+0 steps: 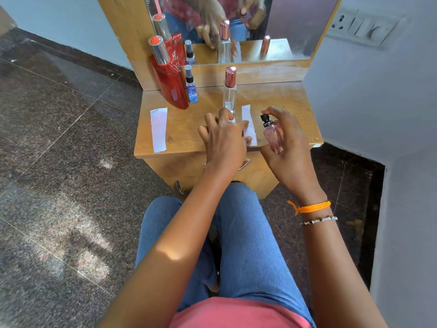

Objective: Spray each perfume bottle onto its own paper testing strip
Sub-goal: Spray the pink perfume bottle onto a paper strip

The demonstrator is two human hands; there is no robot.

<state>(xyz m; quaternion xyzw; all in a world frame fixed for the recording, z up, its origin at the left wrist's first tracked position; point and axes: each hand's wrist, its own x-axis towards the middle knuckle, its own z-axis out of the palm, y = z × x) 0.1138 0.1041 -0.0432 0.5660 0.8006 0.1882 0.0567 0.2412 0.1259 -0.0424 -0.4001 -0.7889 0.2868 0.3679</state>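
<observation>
We see the right hand (287, 143) closed around a small pink bottle (274, 136) with a black sprayer, held just above the counter (184, 129) near its front right part; a fingertip sits on the sprayer top. The nozzle faces a white strip (249, 125) lying just beside it. The left hand (224, 138) lies flat and open, fingers spread, on the counter beside that strip, its fingertips touching the strip's edge. A second strip (158, 130) lies well apart, near the front left corner. At the back left stand a red bottle (169, 79) and, just beside it, a small blue bottle (191, 87). A tall clear bottle (229, 89) with a pink cap stands mid-counter behind the left hand. A mirror (236, 27) rises along the back edge.
</observation>
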